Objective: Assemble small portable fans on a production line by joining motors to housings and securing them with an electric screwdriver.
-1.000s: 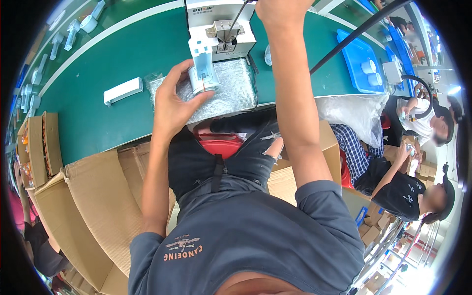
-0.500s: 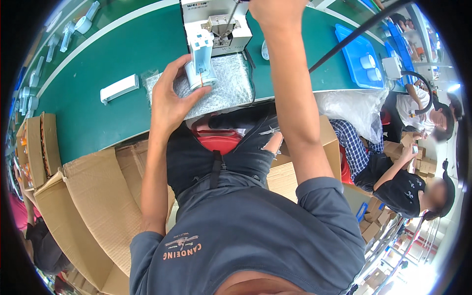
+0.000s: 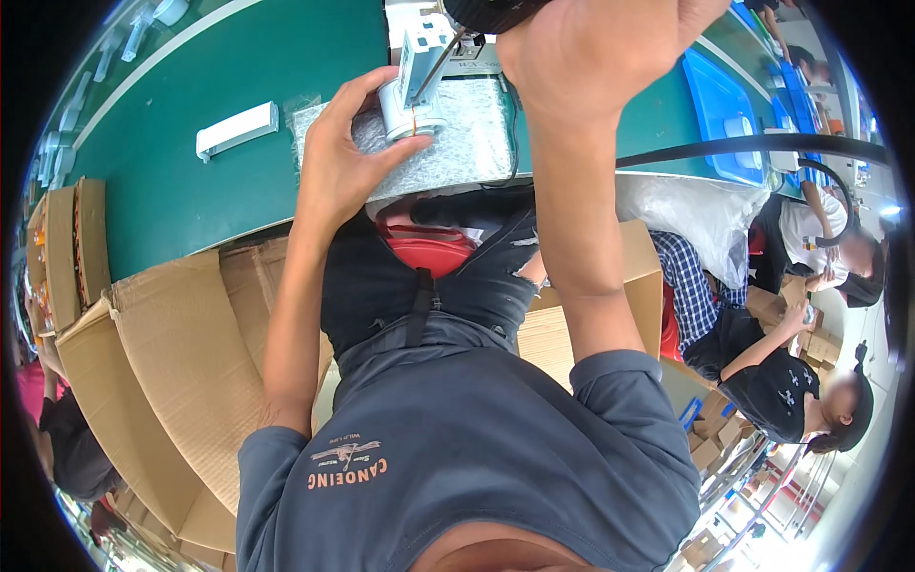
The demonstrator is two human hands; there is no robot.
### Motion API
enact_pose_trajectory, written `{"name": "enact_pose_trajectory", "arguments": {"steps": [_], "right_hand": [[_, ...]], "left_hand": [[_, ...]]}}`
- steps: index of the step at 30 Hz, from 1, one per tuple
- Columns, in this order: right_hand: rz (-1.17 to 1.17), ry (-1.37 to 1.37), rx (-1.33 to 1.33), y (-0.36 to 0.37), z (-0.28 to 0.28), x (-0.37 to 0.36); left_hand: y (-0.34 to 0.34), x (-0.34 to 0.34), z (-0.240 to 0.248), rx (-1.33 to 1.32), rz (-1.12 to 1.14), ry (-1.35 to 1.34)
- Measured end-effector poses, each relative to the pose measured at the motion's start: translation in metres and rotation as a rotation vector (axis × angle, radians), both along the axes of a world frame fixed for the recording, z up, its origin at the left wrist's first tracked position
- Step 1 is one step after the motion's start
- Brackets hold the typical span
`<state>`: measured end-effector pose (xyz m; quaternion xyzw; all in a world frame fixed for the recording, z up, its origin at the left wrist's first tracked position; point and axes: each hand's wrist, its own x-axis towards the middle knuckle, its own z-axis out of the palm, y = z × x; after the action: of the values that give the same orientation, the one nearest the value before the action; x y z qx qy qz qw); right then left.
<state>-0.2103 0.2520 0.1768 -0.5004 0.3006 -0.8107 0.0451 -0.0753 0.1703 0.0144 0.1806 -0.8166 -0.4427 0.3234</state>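
Note:
My left hand [image 3: 345, 153] is closed around a pale plastic housing [image 3: 400, 112], thumb at its round base and fingers behind it. The housing stands tilted on a clear bubble-wrap sheet [image 3: 467, 138], with a thin orange wire at its base. Above and to the right, my right hand [image 3: 596, 57] grips a black-bodied screwdriver [image 3: 491, 11], partly cut off by the top edge. Its thin shaft slants down into the open channel of the housing; the tip's exact contact is hidden. A white trough-shaped plastic piece [image 3: 238, 131] lies left of my left hand.
Behind the housing stands a white machine [image 3: 474, 65]. A blue tray [image 3: 720, 114] with white round parts is at the right, and a thick black cord [image 3: 743, 147] crosses there. Cardboard boxes [image 3: 181, 353] flank my lap. Co-workers [image 3: 762, 372] sit at the right.
My right hand has come down and nearer, bringing the screwdriver's shaft into the housing. The black cord has swung lower. The whole view has shifted slightly; my left hand keeps its hold.

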Motion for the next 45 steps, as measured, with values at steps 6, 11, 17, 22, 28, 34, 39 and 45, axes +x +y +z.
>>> {"name": "enact_pose_trajectory", "arguments": {"steps": [6, 11, 17, 22, 28, 34, 39, 45], "right_hand": [[0.031, 0.017, -0.016, -0.009, -0.008, 0.003], [0.005, 0.045, -0.016, -0.006, -0.01, -0.006], [0.008, 0.067, -0.022, -0.006, -0.013, -0.003], [0.009, 0.087, -0.029, -0.005, -0.018, 0.001], [0.013, 0.118, -0.038, -0.008, -0.022, -0.002], [0.014, 0.149, -0.048, -0.009, -0.025, -0.005], [0.009, 0.178, -0.057, -0.008, -0.026, -0.009], [0.002, 0.208, -0.064, -0.008, -0.03, -0.009]], "left_hand": [[-0.002, 0.007, -0.001, 0.007, 0.023, -0.032], [0.0, 0.001, -0.001, -0.023, 0.002, -0.016], [0.0, 0.001, 0.0, -0.04, 0.01, -0.017], [0.001, 0.001, 0.001, -0.04, 0.015, -0.012], [-0.001, 0.001, -0.001, -0.031, 0.005, -0.008], [-0.001, 0.001, -0.001, -0.034, 0.002, -0.004], [0.001, 0.0, 0.001, -0.038, 0.002, -0.008], [0.001, 0.0, 0.001, -0.031, -0.011, -0.018]]}}
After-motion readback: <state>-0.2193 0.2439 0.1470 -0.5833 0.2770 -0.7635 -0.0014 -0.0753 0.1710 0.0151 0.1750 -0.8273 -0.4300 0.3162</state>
